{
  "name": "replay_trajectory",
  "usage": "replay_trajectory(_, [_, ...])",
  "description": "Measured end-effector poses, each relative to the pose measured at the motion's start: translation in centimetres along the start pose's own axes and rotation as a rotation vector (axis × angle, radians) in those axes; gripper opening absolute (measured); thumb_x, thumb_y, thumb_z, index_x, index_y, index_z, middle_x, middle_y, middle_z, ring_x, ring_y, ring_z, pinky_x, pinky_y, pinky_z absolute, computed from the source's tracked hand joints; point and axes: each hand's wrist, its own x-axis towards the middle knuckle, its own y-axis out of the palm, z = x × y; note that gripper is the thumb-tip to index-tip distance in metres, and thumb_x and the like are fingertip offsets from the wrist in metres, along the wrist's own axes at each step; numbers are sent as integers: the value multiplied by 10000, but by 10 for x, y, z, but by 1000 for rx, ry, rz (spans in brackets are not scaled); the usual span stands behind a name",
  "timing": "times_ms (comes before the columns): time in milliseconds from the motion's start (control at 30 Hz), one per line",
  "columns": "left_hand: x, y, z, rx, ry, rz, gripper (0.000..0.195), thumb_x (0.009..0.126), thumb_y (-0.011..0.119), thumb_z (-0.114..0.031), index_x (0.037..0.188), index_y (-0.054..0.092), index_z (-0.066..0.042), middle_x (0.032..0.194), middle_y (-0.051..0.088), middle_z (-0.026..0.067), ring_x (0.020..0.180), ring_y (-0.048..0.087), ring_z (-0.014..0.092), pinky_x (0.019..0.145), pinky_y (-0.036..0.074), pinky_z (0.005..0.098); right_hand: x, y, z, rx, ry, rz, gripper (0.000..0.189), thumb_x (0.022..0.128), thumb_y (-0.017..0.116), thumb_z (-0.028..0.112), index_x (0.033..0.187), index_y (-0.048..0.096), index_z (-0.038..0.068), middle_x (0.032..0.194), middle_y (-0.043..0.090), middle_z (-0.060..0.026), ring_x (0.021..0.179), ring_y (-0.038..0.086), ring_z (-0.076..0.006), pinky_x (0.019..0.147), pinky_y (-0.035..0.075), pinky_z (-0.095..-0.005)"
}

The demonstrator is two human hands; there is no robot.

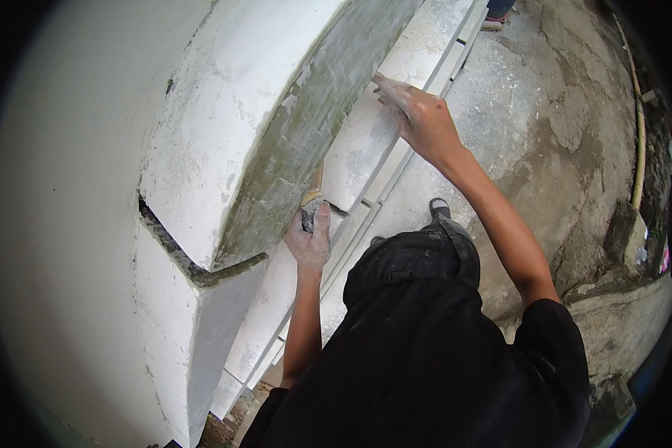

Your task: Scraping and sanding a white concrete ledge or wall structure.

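My left hand [309,242], coated in white dust, is closed around a dusty hand tool [309,215] with a dark body and a yellowish part above it. My fingers hide much of that tool, so its kind is unclear. Beside it runs the rough grey-green underside [291,145] of a white plastered wall projection [213,129]. Further up, my right hand [417,115] has its bent fingertips at the edge of this rough face, above a white ledge [358,145]. Something small and dark shows by those fingertips; whether they grip it is not visible.
A dark groove [201,274] separates the projection from a lower white block [193,336]. Stepped white ledges [381,187] run diagonally beside my body. My sandalled foot [439,207] stands on stained concrete ground [537,140]. A pale pipe [640,151] lies along the far right edge.
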Motion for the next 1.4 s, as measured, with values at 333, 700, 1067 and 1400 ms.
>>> replay_trajectory(333, [-3, -6, 26, 90, 104, -45, 415, 913, 714, -368, 748, 598, -5, 557, 527, -1, 471, 470, 73, 440, 360, 263, -62, 54, 40, -178, -190, 156, 433, 983, 552, 279, 1399, 564, 158, 1530, 458, -36, 1453, 361, -250, 1240, 162, -524])
replay_trajectory(700, [-2, 1, 9, 54, 52, -69, 440, 915, 717, -394, 737, 588, -13, 586, 543, 3, 495, 483, 74, 457, 371, 259, -34, 37, -12, -180, -236, 162, 426, 1027, 458, 244, 1427, 521, 115, 1534, 444, -69, 1455, 353, -239, 1244, 182, -497])
replay_trajectory(1067, [-4, -3, 10, 91, 49, -56, 443, 918, 705, -402, 758, 593, -4, 595, 540, 8, 483, 474, 80, 452, 362, 271, -12, 12, -38, -120, -209, 105, 430, 925, 524, 43, 1349, 593, 54, 1440, 548, -99, 1382, 465, -248, 1230, 256, -452])
replay_trajectory(1400, [0, 3, -6, 130, -9, -63, 416, 896, 724, -373, 756, 611, 2, 601, 550, 8, 505, 472, 83, 472, 370, 277, -4, 6, -47, -116, -298, 192, 485, 922, 532, 55, 1401, 555, 127, 1457, 532, -63, 1412, 421, -214, 1252, 223, -426])
